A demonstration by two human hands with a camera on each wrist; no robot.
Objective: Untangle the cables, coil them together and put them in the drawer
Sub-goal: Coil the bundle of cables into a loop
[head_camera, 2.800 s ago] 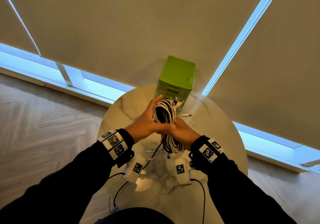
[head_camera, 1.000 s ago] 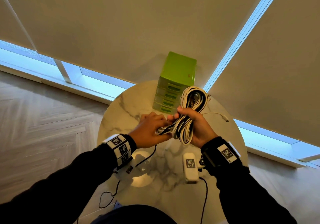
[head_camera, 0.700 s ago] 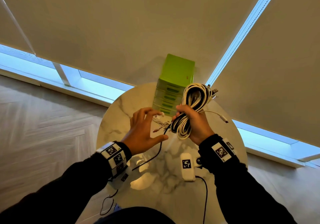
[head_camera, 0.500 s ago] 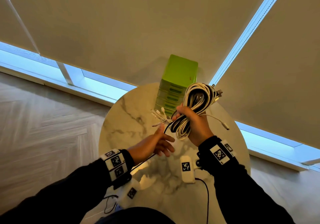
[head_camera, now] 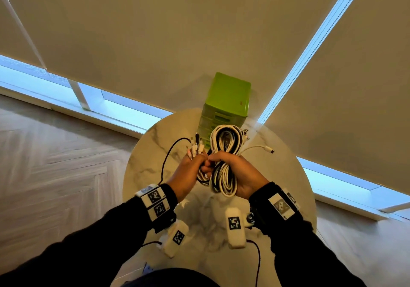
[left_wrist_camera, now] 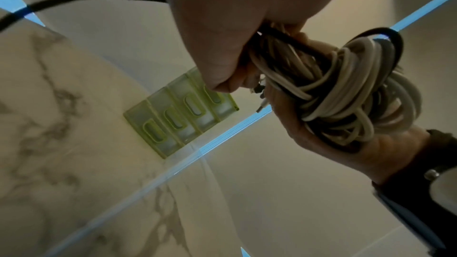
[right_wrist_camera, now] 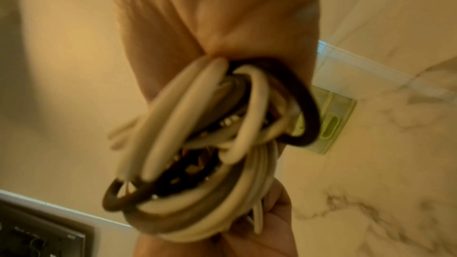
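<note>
While held above the marble table point(head_camera: 155, 144), coiled cables point(head_camera: 224, 164) sit clamped in the right hand point(head_camera: 241, 176): fingers curled fully round the coil's waist, thumb closing over the top, no slack visible in the grip. Coil is a mix of white and black strands, looped out both beyond and behind that grip. Left hand point(head_camera: 188, 173) pressed against the right, fingers curled shut round the loose cable ends point(head_camera: 195, 148); plugs fan out just past its knuckles. One thin black cable point(head_camera: 170, 153) arcs out from the left grip to that hand's outer side and drops back toward the wrist. One white plug end point(head_camera: 266, 148) sticks out on the right hand's outer side. Left wrist view: left fingers point(left_wrist_camera: 222, 77) closed on strands where they enter the bundle, touching the right palm. Right wrist view blurred; coil fills the grip. Green drawer unit point(head_camera: 226, 102) stands on the table just beyond both hands, apart from the cables; all drawer fronts point(left_wrist_camera: 178, 118) flush, closed.
</note>
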